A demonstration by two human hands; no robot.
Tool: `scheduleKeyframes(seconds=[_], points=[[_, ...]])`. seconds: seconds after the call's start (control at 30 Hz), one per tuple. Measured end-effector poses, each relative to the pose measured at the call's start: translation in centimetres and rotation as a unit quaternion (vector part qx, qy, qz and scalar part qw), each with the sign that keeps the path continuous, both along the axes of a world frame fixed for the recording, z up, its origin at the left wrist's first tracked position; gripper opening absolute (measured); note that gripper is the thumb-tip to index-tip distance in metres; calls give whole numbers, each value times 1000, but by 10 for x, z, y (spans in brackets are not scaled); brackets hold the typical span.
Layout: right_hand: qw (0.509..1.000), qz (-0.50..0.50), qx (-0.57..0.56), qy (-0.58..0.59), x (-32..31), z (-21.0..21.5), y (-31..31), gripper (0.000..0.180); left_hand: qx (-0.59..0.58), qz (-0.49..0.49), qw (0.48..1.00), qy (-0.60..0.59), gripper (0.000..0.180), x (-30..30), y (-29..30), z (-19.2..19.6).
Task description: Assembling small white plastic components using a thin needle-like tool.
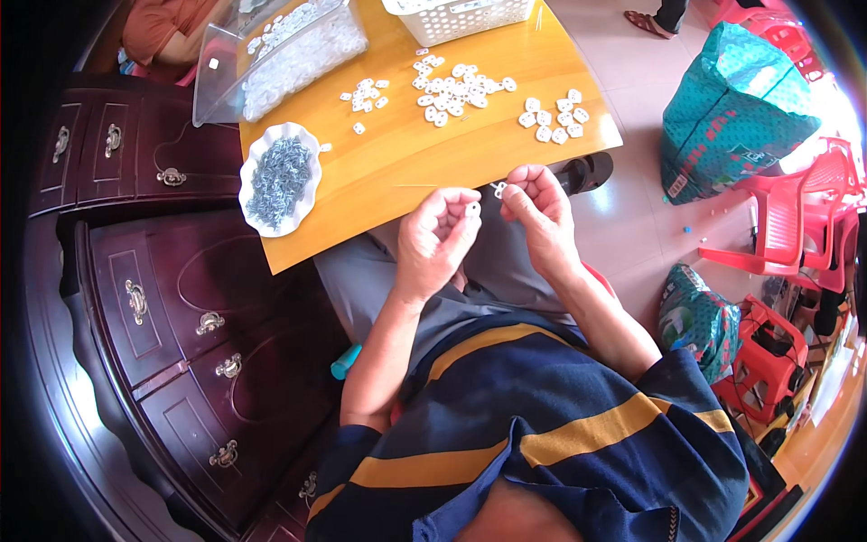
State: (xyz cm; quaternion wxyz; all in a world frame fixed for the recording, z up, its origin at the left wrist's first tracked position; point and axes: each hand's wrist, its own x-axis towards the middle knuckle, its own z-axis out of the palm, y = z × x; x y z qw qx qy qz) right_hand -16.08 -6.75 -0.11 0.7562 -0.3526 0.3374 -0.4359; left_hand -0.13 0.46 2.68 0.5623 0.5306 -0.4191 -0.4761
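Observation:
My left hand [432, 242] hovers at the table's near edge, its thumb and fingers pinched on a small white plastic piece [472, 209]. Close beside it, my right hand [547, 221] grips another small white piece with holes [498, 189] between thumb and fingers. The two pieces are slightly apart. A thin, pale, straight line, perhaps a wire or needle [415, 186], shows just left of my left fingers. Farther off on the table lie loose heaps of similar white pieces: a large one [452, 90], a smaller one [365, 92] and a group of bigger pieces [560, 117].
A white scalloped dish [313, 172] of small grey metal parts [280, 181] stands at the table's left. Behind it is a clear plastic bin [217, 90] with white pieces; a white basket [461, 27] stands at the back. Dark drawers [172, 316] flank the left; a teal bag [722, 117] stands right.

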Motion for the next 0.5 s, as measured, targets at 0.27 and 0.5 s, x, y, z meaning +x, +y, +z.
scheduleKeyframes(seconds=[0.27, 0.5], points=[[998, 48, -34, 23, 3, 2, 4, 15, -9, 16, 1000, -25, 25, 13, -7, 0], [998, 54, -32, 24, 3, 5, 4, 15, 13, -6, 999, -30, 26, 10, -7, 4]])
